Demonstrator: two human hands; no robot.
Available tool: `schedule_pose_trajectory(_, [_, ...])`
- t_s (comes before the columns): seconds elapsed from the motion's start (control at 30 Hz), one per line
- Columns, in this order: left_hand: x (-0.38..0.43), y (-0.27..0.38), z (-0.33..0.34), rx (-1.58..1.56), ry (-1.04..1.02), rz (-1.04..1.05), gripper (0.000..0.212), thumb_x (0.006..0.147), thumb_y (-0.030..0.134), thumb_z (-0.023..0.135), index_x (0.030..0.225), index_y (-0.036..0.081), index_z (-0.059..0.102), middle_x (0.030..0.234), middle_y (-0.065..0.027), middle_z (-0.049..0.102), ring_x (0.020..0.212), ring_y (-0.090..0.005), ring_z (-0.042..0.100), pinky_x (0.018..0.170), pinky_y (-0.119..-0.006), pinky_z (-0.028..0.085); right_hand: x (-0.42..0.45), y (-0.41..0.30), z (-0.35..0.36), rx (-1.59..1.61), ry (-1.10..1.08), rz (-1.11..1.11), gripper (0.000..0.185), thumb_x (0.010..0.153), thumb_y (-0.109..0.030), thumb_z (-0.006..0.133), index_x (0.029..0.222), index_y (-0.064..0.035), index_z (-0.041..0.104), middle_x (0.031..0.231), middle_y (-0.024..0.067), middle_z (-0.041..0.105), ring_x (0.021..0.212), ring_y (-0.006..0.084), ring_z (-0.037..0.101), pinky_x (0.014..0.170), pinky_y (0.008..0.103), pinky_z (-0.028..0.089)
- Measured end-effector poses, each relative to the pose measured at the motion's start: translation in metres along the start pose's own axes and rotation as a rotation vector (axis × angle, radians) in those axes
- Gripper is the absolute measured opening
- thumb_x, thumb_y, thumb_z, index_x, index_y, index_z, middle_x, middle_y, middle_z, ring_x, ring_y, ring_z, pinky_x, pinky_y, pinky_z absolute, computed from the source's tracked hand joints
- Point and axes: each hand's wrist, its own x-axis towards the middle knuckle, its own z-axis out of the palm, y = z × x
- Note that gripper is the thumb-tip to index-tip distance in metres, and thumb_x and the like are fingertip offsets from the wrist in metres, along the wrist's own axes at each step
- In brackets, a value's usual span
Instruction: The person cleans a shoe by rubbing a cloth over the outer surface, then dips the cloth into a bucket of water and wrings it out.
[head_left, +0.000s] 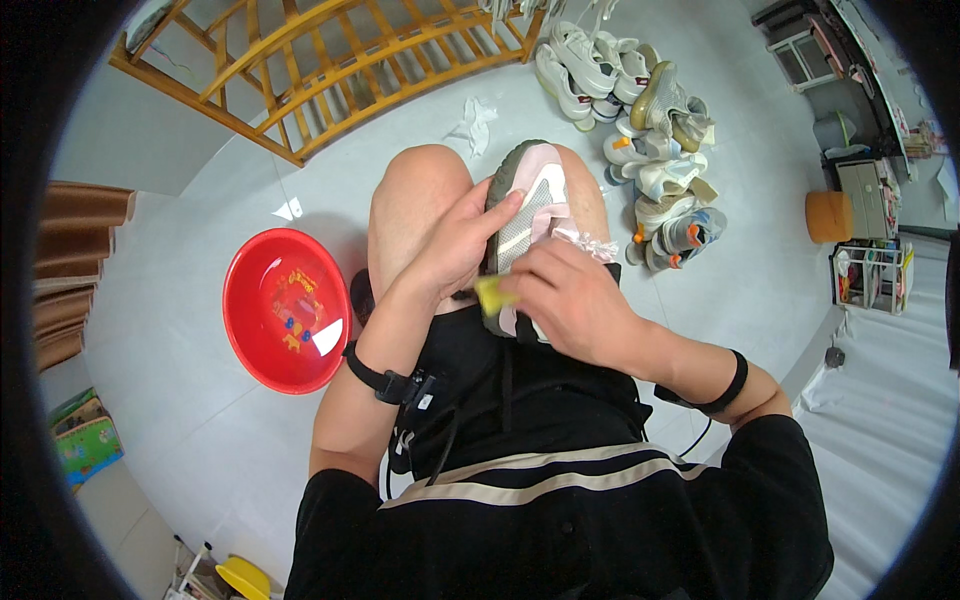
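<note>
A pink, white and grey sneaker (531, 217) rests on its side across my thighs, toe pointing away from me. Its dark sole faces left. My left hand (466, 238) grips the shoe at its sole side, the thumb lying on the upper. In my right hand (568, 300) is a yellow-green sponge or cloth (493, 295), slightly blurred, at the sole edge near the heel. Light laces bunch up beside the right hand. To the left of my legs a red plastic basin (288, 310) stands on the floor, with printed figures visible on its bottom.
Many sneakers (663, 161) are piled on the tiled floor ahead right. A crumpled white tissue (477, 126) lies beyond my knees. A wooden rack (337, 75) stands ahead left. An orange stool (829, 217) and a white wire rack (872, 276) are farther right.
</note>
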Motion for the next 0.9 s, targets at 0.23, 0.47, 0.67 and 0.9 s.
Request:
schedule_pose_trajectory(0.23, [0.001,0.001,0.002,0.018,0.000,0.006,0.045,0.114,0.023,0.056,0.153,0.001,0.048,0.140,-0.0141,0.065,0.126,-0.0224,0.066,0.109,-0.039,0.055,0.009,0.000,-0.016,0.055,-0.169,0.214,0.021,0.090,-0.006,0.077,0.111,-0.0069,0.074,0.107,0.0108,0.062,0.090,0.0328,0.068,0.078,0.0431,0.057])
schedule_pose_trajectory(0.47, [0.005,-0.003,-0.005,0.031,-0.004,0.032,0.047,0.114,0.024,0.055,0.154,0.001,0.047,0.139,-0.0143,0.066,0.125,-0.0228,0.067,0.109,-0.040,0.055,-0.002,0.005,0.014,-0.021,0.068,0.020,0.019,0.086,-0.012,0.079,0.101,-0.0058,0.069,0.110,0.0119,0.060,0.094,0.0301,0.064,0.081,0.0400,0.056])
schedule_pose_trajectory(0.67, [0.001,-0.001,-0.002,-0.017,-0.006,0.014,0.046,0.114,0.024,0.055,0.154,0.001,0.047,0.139,-0.0144,0.066,0.124,-0.0224,0.067,0.107,-0.040,0.056,0.003,-0.012,0.020,-0.071,0.084,0.071,0.028,0.081,-0.016,0.087,0.098,-0.0052,0.068,0.126,0.0162,0.058,0.107,0.0371,0.056,0.092,0.0449,0.052])
schedule_pose_trajectory(0.9, [0.004,-0.002,-0.002,0.032,-0.002,0.028,0.046,0.115,0.025,0.055,0.153,0.001,0.048,0.140,-0.0128,0.066,0.125,-0.0211,0.066,0.108,-0.038,0.055,0.007,-0.005,0.014,-0.110,-0.038,0.064,0.019,0.084,-0.013,0.075,0.098,-0.0024,0.067,0.128,0.0188,0.056,0.113,0.0364,0.057,0.097,0.0437,0.053])
